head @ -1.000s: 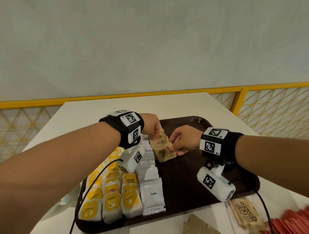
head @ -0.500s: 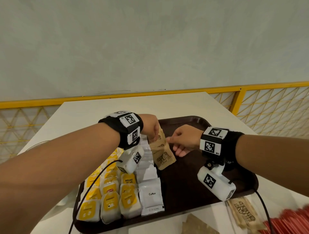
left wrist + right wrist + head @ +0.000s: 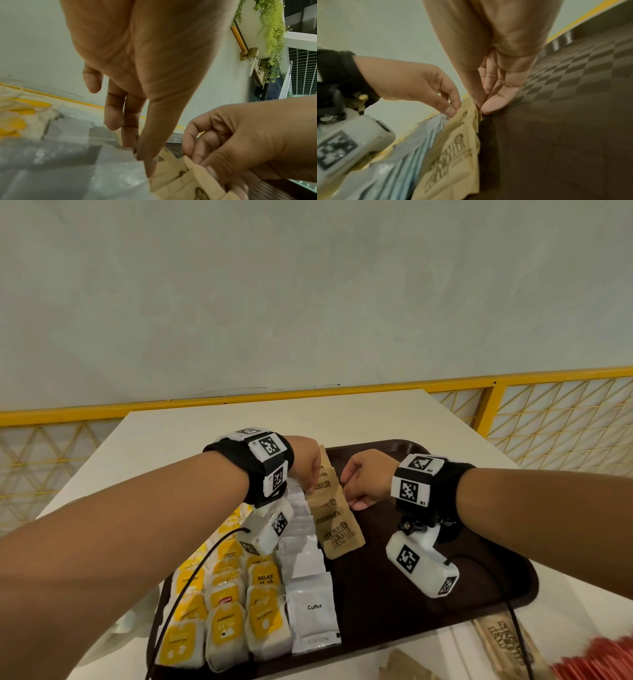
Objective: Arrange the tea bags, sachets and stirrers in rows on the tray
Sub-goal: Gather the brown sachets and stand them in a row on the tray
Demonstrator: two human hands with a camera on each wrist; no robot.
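On the dark brown tray [image 3: 445, 546] lie rows of yellow tea bags [image 3: 226, 621], a row of white coffee sachets [image 3: 313, 607] and an overlapping row of brown sugar sachets [image 3: 334, 518]. My left hand [image 3: 310, 491] pinches the left edge of the far sugar sachets [image 3: 171, 175] between thumb and fingers. From the other side, my right hand [image 3: 347, 491] pinches the right edge of the same sachets [image 3: 471, 119]. One brown sachet stands tilted up behind the left hand.
Loose brown sachets [image 3: 507, 645] and a heap of red stirrers [image 3: 603, 659] lie on the white table [image 3: 205, 433] by the tray's near right corner. Bare tray floor shows to the right of the sugar row. A yellow railing [image 3: 513, 385] runs behind the table.
The brown sugar sachets have fanned out from a short stack into a longer overlapping row reaching nearer to me. Both hands stay at its far end.
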